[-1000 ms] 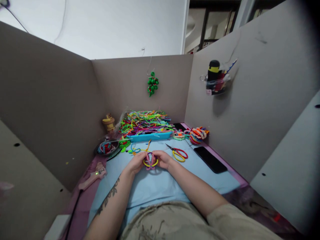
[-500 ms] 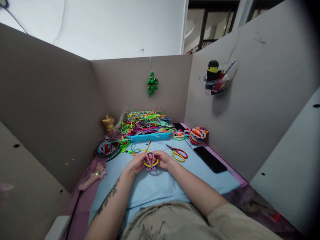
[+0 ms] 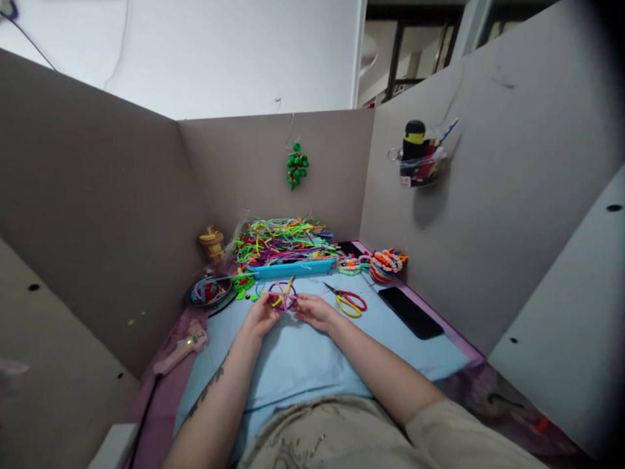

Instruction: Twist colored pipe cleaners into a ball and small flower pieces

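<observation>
Between my hands is a small open ball of bent pipe cleaners (image 3: 283, 296) in purple, pink and yellow, raised a little above the blue cloth (image 3: 312, 365). My left hand (image 3: 263, 314) grips its left side with thumb and fingers. On the other side, my right hand (image 3: 314, 311) pinches its right edge with the fingertips. Loose pieces of pipe cleaner lie just behind the ball, partly hidden by it. Red-and-yellow-handled scissors (image 3: 349, 302) rest on the cloth, right of my right hand.
A blue tray (image 3: 293, 268) heaped with colourful pipe cleaners (image 3: 283, 238) stands at the back. At left are a pink glue gun (image 3: 183, 348) and a dark bowl (image 3: 209, 290). A black phone (image 3: 410, 312) and pipe-cleaner crafts (image 3: 385, 264) lie at right. Grey panels (image 3: 273, 150) surround the table.
The pipe-cleaner ball has moved up, slightly left and away from me, and has been turned, so its purple loops show more. Both hands moved with it and their fingers shifted.
</observation>
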Demonstrator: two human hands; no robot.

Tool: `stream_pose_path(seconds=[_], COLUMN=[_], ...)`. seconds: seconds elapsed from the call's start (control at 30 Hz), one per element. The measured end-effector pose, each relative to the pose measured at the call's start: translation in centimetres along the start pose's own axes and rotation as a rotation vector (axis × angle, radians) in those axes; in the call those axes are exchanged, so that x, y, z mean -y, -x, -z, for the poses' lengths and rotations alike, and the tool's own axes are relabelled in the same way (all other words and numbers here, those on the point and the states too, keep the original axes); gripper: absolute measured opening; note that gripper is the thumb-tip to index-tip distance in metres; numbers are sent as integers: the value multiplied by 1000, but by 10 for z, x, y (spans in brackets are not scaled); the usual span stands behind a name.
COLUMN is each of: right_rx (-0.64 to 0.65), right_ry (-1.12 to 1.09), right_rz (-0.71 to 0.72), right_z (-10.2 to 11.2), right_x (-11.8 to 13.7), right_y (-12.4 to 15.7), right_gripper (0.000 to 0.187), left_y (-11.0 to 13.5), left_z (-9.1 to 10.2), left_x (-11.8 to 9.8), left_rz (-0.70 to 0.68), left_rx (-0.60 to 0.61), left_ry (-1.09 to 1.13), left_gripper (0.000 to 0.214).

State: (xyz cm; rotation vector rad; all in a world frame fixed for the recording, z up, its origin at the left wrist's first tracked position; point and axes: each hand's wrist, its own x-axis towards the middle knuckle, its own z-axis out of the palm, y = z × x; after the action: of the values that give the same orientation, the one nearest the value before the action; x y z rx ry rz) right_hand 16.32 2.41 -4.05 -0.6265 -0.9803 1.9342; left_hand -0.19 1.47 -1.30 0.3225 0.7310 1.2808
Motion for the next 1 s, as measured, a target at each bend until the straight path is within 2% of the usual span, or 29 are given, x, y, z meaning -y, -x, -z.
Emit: stream_pose_path(seconds=[0.2,0.63,1.0], right_rx=[-18,-13,-39], right_ry=[-4,-313,-374], right_rz=[32,0,-37], right_z=[0,6,8], right_x=[2,11,10], right_y=[1,1,-1], right_gripper=[21,8,6], left_y=[2,6,7], left_z=[2,2,4], left_x=[2,4,6], left_rz=[34,41,-58], left_rx=[96,136,225], left_ry=[-68,-198,-273], left_gripper=[18,15,9])
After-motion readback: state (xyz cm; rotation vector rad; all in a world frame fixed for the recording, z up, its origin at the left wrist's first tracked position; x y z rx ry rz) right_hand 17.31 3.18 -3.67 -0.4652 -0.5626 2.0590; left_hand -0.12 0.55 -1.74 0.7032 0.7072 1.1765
